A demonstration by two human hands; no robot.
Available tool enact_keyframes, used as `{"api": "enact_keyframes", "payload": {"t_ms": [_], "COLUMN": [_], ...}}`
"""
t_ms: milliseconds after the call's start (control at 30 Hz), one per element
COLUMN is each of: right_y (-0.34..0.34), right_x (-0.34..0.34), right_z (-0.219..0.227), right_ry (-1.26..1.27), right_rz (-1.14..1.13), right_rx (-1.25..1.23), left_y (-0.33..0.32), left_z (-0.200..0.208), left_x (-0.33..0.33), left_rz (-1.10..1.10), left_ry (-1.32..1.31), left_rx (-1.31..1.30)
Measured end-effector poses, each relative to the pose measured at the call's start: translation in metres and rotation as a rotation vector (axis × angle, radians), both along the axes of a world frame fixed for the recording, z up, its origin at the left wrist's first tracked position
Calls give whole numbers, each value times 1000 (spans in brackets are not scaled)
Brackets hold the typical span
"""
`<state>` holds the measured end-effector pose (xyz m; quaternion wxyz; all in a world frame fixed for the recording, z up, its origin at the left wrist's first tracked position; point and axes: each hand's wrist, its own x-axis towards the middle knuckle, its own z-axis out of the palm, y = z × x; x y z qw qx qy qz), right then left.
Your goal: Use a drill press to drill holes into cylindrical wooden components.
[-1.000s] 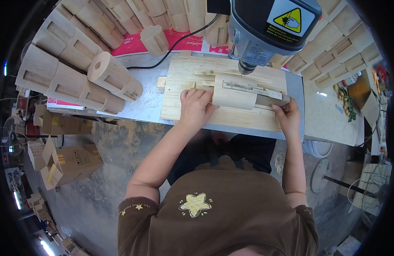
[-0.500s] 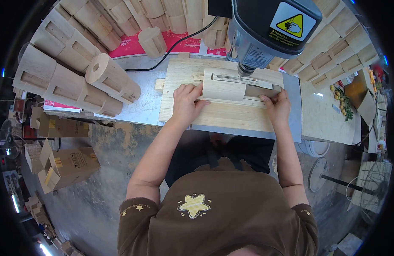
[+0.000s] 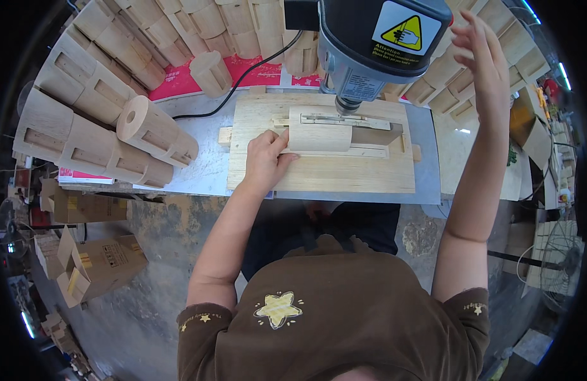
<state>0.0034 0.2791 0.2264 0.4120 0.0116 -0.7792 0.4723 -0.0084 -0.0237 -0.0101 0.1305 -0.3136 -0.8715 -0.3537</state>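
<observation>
A pale wooden cylinder (image 3: 320,136) lies on its side in a flat wooden jig board (image 3: 344,174), under the chuck (image 3: 348,106) of a drill press (image 3: 379,38). A slotted metal-edged strip (image 3: 344,120) runs along its top, and a grey-brown block (image 3: 376,134) sits at its right end. My left hand (image 3: 268,159) is closed at the cylinder's left end, thumb in front along the jig. Raised beside the right of the press head, my right hand (image 3: 487,70) is empty, its fingers stretched and apart.
Stacked wooden cylinders with cut slots stand at the left (image 3: 84,136), along the back (image 3: 242,25) and behind my right arm (image 3: 522,57). A black cable (image 3: 242,92) crosses the bench. Cardboard boxes (image 3: 103,263) stand on the floor at the left.
My right hand has let go of the block at the cylinder's right end and swung up and right beside the press head. My left hand stays at the cylinder's left end.
</observation>
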Motion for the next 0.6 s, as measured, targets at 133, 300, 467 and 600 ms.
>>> {"api": "enact_keyframes", "payload": {"t_ms": [133,300,467,600], "right_y": [-24,-12,-39,-55], "right_x": [-27,-12,42,78], "right_z": [15,16,-3,-34], "right_ry": [-164,-193,-101,-164], "right_rz": [78,19,-22,-60], "right_rx": [-51,176,392,356], "left_y": [0,2,0,3], "left_z": [1,5,9,10], "left_x": [0,-1,3,3], "left_rz": [-3,-23,9,12], "left_ry": [-15,38,27,20], "left_rx": [17,5,-5,7]}}
